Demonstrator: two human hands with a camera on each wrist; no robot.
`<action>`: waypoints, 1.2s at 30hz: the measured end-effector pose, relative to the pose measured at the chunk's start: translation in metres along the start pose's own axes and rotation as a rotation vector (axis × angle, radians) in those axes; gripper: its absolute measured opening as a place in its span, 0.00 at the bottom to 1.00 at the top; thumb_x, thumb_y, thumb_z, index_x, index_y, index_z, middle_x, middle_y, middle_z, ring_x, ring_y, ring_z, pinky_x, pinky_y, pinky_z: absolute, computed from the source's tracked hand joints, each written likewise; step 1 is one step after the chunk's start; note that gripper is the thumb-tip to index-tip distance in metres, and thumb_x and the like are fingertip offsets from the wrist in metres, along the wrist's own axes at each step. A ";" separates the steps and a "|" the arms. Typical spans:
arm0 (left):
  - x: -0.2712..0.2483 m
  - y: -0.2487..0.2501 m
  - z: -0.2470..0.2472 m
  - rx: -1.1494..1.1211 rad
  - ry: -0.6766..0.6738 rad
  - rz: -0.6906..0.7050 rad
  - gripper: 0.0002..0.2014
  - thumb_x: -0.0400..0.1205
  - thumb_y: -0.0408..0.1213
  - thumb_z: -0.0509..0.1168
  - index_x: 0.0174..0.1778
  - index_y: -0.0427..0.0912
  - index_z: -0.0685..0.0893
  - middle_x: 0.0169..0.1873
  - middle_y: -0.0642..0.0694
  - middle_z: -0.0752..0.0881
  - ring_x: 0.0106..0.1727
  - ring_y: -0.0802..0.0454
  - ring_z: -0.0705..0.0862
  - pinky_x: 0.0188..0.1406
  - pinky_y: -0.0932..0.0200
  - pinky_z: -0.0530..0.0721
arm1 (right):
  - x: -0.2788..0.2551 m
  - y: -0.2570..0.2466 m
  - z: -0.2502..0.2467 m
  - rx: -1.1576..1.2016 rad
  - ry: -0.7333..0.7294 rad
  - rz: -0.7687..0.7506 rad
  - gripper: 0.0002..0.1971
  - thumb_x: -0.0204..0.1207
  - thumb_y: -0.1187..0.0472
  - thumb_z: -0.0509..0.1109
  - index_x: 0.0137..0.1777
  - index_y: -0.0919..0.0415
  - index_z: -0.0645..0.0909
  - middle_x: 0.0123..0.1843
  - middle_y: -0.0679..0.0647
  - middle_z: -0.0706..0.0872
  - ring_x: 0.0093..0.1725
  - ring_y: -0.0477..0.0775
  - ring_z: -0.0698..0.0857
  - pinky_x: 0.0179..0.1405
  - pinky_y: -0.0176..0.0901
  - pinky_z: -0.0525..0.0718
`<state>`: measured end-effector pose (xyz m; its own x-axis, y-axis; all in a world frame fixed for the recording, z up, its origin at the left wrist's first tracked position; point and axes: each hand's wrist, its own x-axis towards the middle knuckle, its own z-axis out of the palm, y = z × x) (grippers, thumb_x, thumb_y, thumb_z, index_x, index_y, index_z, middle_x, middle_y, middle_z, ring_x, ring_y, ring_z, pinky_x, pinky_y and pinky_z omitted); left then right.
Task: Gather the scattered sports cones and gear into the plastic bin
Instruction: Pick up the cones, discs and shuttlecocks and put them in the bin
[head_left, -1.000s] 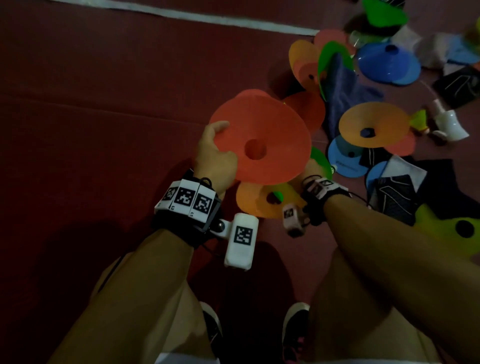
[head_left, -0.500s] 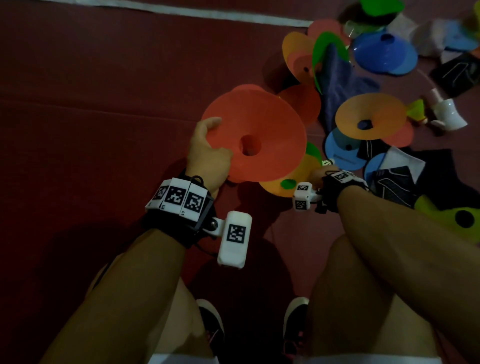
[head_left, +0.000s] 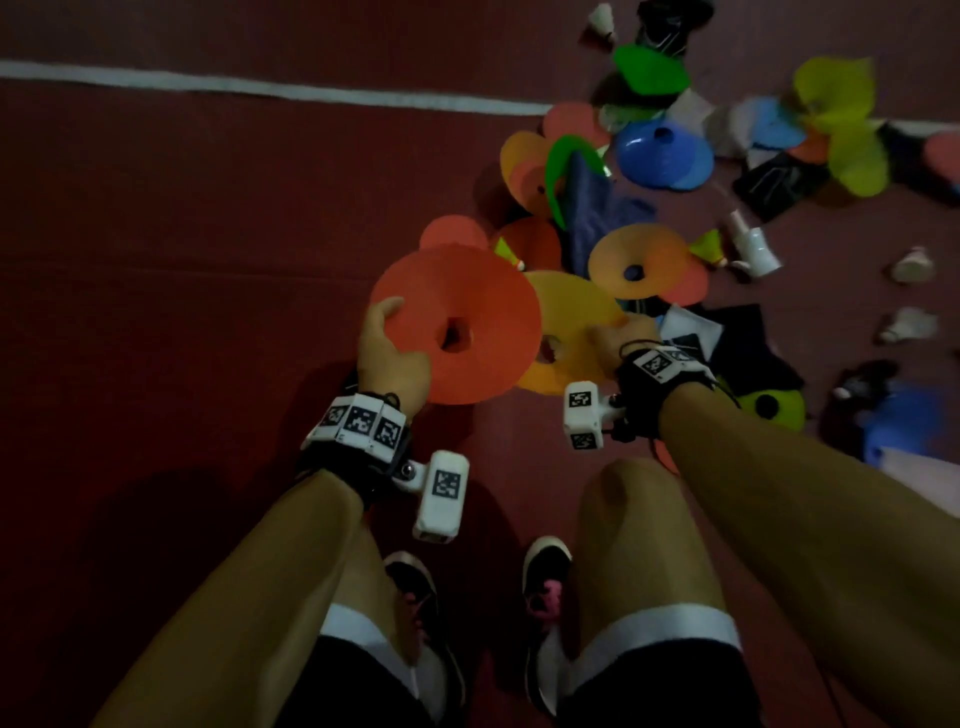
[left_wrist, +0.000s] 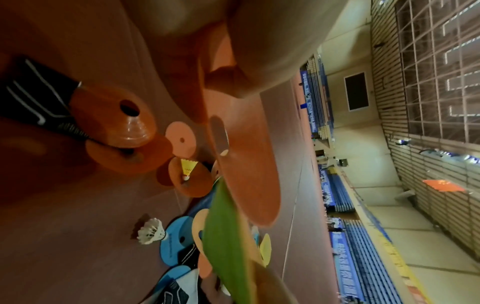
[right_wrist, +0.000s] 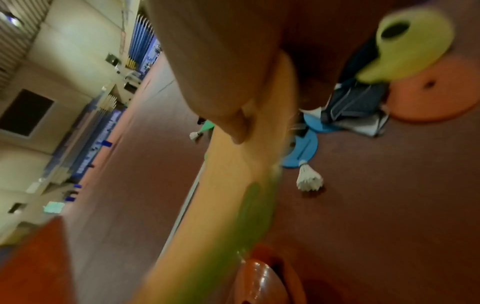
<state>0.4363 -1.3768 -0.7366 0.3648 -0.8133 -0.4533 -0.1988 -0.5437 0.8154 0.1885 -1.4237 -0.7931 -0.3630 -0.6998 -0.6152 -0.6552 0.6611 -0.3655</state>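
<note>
Gripped at its rim by the left hand (head_left: 393, 353): a flat red-orange disc cone (head_left: 457, 322) with a round centre hole. Pinched by the right hand (head_left: 621, 338): a yellow-orange cone (head_left: 571, 317), overlapped at 3 o'clock. Scattered over the dark red floor (head_left: 208, 208) toward 1 o'clock: other cones and shuttlecocks.

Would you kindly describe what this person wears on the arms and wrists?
Both forearms are bare, with no sleeves. Each wrist carries a black strap with thin black cords and a band of white blocks printed with black square-code markers. A white boxy camera pod, also bearing such a marker, sticks out from each strap, below the left hand and beside the right hand.
</note>
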 end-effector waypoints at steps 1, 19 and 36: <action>-0.014 0.026 -0.014 0.022 0.006 0.005 0.32 0.73 0.18 0.60 0.72 0.49 0.75 0.61 0.53 0.74 0.59 0.54 0.78 0.55 0.61 0.79 | -0.025 -0.002 -0.023 0.012 -0.001 0.036 0.18 0.77 0.61 0.63 0.29 0.58 0.59 0.26 0.56 0.62 0.25 0.55 0.59 0.26 0.44 0.58; -0.284 0.375 -0.122 0.302 -0.282 0.386 0.25 0.74 0.21 0.64 0.65 0.48 0.79 0.64 0.46 0.81 0.60 0.46 0.81 0.53 0.58 0.77 | -0.432 -0.016 -0.367 0.314 0.261 0.103 0.27 0.82 0.44 0.63 0.60 0.72 0.83 0.51 0.71 0.85 0.48 0.70 0.83 0.44 0.56 0.77; -0.748 0.269 0.001 0.667 -1.412 0.935 0.27 0.72 0.17 0.59 0.62 0.49 0.80 0.55 0.46 0.83 0.44 0.47 0.84 0.32 0.60 0.85 | -0.861 0.387 -0.277 1.104 1.202 0.947 0.19 0.80 0.48 0.67 0.41 0.66 0.83 0.42 0.66 0.87 0.44 0.69 0.87 0.45 0.63 0.85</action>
<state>0.1090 -0.9153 -0.1787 -0.9548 -0.2178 -0.2022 -0.2820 0.4488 0.8480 0.0645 -0.6402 -0.2115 -0.8289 0.4820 -0.2839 0.4969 0.4015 -0.7694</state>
